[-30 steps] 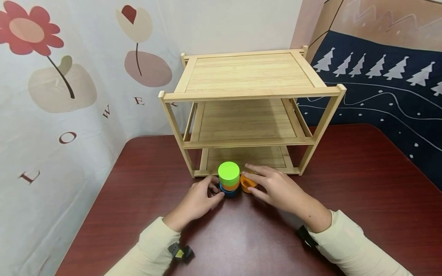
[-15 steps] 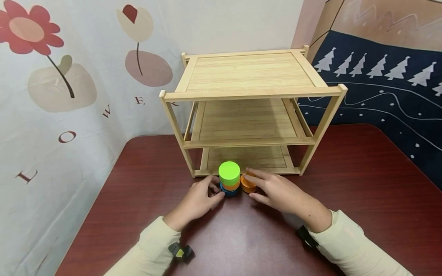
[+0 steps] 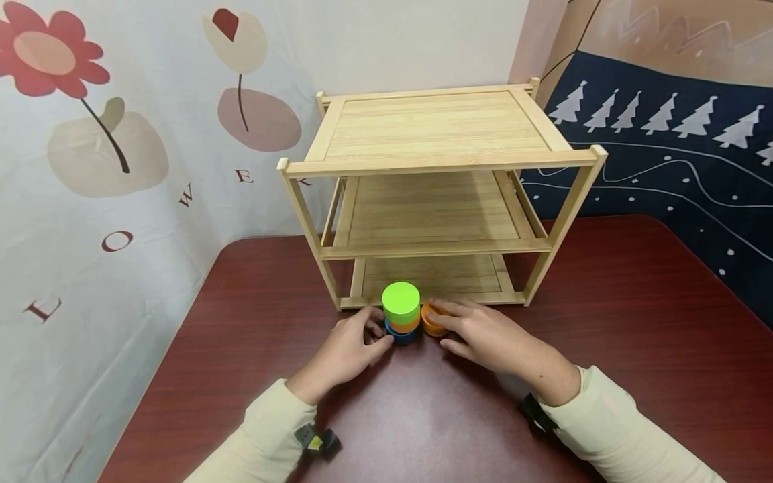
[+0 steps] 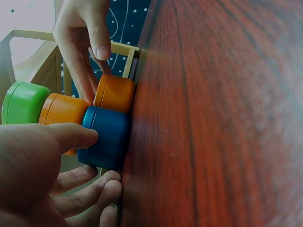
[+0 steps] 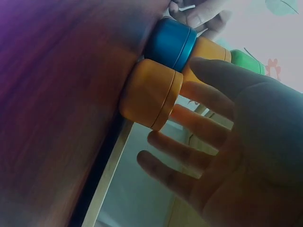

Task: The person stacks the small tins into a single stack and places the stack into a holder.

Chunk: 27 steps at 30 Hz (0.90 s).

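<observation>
Three small round cups stand stacked before the shelf: a green cup on top, an orange cup in the middle and a blue cup on the table. My left hand holds the blue cup from the left, thumb on its side and fingertips curled by its far side. Right beside the stack sits a second orange cup. My right hand reaches over that cup with fingers extended, fingertips at its top. From the head view those fingers hide part of it.
A three-tier wooden shelf stands directly behind the cups, its lowest board close to them. The dark red table extends to both sides. Printed fabric hangs at the left and back.
My right fingers have shifted slightly toward me and right, coming down over the top of the separate orange cup. The left hand and the stack stay put.
</observation>
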{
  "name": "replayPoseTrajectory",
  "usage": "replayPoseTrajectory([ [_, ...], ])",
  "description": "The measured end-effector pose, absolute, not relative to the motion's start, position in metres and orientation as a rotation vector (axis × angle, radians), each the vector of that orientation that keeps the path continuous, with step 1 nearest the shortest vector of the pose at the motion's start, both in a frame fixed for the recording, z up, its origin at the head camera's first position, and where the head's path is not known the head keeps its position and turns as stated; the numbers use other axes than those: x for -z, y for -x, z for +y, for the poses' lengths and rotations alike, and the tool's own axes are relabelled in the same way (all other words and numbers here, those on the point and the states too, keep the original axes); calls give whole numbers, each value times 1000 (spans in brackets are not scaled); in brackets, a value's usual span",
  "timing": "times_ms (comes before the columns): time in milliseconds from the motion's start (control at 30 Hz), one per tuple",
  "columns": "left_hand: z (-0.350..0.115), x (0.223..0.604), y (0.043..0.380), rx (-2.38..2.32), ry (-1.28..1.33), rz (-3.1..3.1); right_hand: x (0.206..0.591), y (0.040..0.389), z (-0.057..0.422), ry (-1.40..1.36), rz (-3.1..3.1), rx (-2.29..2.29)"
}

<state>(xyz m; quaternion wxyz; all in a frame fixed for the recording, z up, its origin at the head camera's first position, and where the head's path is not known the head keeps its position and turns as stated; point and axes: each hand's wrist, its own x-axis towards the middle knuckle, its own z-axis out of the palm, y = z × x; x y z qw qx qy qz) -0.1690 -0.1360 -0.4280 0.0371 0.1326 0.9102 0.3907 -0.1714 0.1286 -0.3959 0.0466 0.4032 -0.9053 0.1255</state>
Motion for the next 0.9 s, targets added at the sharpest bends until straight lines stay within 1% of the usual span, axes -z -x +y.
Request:
replayPoseTrajectory([
  [900, -136, 428, 169, -1221, -400, 2778, 400, 171, 130, -1198, -2846, -374],
])
